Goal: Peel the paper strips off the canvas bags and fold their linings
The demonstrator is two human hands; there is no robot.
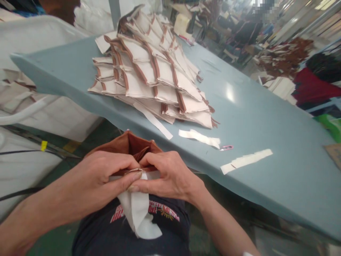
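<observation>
We are observing a brown piece (113, 147), with white material (138, 217) hanging from its near edge, being held before the person's dark shirt (98, 229), just off the near side of the blue-grey surface (255, 117). We are finding the left hand (105, 181) and right hand (169, 174) meeting at that edge, both gripping the piece between thumb and fingers. Farther out, we are noting a crumpled pale strip (197, 137) lying near a small pink-edged item (226, 147), and a heap of cream-and-brown pieces (165, 93) standing beyond in overlapping layers.
</observation>
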